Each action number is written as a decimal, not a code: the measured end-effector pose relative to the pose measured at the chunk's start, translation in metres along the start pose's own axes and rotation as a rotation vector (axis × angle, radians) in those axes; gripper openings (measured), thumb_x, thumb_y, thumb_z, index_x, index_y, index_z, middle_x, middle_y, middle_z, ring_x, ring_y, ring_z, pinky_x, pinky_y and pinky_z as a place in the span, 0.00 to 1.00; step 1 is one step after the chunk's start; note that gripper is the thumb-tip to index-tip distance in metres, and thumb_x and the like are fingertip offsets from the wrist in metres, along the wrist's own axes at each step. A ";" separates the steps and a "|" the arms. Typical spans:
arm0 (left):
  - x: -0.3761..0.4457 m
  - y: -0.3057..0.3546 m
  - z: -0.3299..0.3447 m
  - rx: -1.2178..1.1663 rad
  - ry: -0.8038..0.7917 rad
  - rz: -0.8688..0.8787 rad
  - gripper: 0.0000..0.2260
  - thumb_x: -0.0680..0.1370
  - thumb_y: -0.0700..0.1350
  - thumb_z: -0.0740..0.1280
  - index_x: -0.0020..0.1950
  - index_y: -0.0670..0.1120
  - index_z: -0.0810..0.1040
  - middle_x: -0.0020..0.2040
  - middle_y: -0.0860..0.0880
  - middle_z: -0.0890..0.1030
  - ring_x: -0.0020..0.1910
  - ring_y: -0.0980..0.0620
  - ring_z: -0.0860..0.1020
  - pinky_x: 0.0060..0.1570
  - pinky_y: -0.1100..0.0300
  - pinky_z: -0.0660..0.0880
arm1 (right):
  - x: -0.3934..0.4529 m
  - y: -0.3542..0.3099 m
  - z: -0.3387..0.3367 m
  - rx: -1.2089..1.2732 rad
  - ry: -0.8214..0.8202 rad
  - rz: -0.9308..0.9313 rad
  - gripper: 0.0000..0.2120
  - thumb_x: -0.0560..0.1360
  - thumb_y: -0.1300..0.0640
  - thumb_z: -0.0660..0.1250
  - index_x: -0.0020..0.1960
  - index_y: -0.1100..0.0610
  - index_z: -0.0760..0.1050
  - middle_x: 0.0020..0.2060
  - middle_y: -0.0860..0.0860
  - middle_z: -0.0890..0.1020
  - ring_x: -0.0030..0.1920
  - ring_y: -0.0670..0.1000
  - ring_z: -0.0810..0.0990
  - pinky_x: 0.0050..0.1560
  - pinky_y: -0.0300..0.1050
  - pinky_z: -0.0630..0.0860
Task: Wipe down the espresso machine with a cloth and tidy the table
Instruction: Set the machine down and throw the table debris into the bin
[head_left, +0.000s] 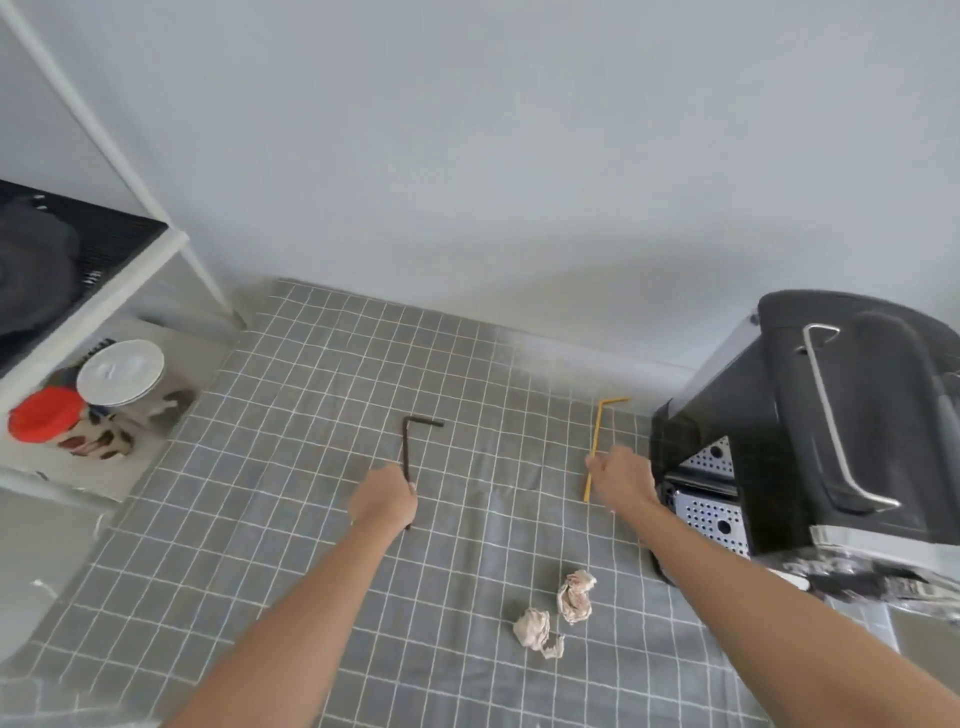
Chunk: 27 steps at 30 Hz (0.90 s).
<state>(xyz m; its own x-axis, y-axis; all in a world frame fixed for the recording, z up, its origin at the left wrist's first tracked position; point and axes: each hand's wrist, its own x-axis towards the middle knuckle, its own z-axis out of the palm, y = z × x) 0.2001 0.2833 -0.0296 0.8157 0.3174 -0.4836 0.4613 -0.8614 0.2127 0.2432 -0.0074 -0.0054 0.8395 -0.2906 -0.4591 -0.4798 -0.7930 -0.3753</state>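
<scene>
Near the middle of the table (291, 519), the left hand (384, 501) is pinched around the brown straw (406, 457), and the right hand (621, 480) is pinched around the yellow straw (593, 457), just beside the espresso machine (810, 415) at the right edge. Both straws should come up gently so they do not bend more. Two paper balls (556, 610) wait closer to the front edge, and I see no cloth.
</scene>
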 end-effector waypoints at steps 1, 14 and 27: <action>0.003 -0.001 0.002 0.010 0.009 0.010 0.12 0.80 0.49 0.60 0.48 0.41 0.76 0.44 0.45 0.81 0.45 0.45 0.81 0.41 0.54 0.77 | 0.007 0.000 0.004 -0.015 0.015 0.040 0.20 0.78 0.46 0.62 0.56 0.64 0.74 0.50 0.62 0.82 0.49 0.62 0.81 0.40 0.46 0.73; -0.086 0.024 0.045 -0.485 -0.064 0.310 0.15 0.82 0.50 0.48 0.44 0.44 0.68 0.29 0.53 0.67 0.25 0.57 0.65 0.26 0.65 0.62 | -0.040 0.021 0.011 0.108 -0.146 0.026 0.07 0.76 0.58 0.67 0.52 0.60 0.78 0.46 0.56 0.81 0.42 0.53 0.78 0.39 0.42 0.72; -0.166 0.044 0.117 -0.295 -0.034 0.383 0.11 0.73 0.47 0.69 0.47 0.48 0.67 0.44 0.52 0.77 0.46 0.51 0.75 0.42 0.59 0.73 | -0.122 0.056 0.064 0.304 -0.095 0.145 0.16 0.72 0.57 0.70 0.55 0.50 0.67 0.42 0.53 0.82 0.40 0.53 0.80 0.34 0.44 0.75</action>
<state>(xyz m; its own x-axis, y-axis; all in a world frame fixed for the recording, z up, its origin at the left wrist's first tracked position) 0.0438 0.1463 -0.0393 0.9366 -0.0175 -0.3500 0.2137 -0.7629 0.6102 0.0975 0.0185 -0.0221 0.7363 -0.3260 -0.5930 -0.6584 -0.5475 -0.5166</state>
